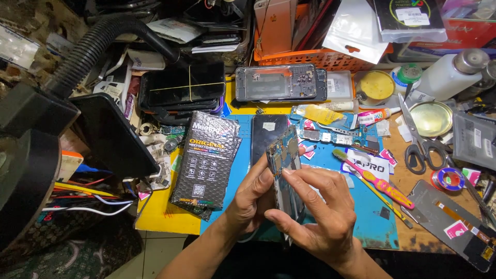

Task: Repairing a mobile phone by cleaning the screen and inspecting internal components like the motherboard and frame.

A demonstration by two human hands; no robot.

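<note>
My left hand (251,194) and my right hand (323,206) together hold an opened phone body (285,170) on edge above the blue work mat (373,217). Its circuit board faces left, and my right fingertips press on the top of it. A dark phone (268,135) with a sticker lies flat on the mat just behind my hands. To the left of my left hand sits a stack of black bubble-wrap parts bags (206,160).
A pink and yellow toothbrush (374,181), scissors (419,147), a solder roll (448,179) and a flex-cable display (457,225) lie at the right. A phone frame (281,82), a banded phone stack (183,88) and an orange basket (330,59) sit behind. A black hose (98,44) runs at left.
</note>
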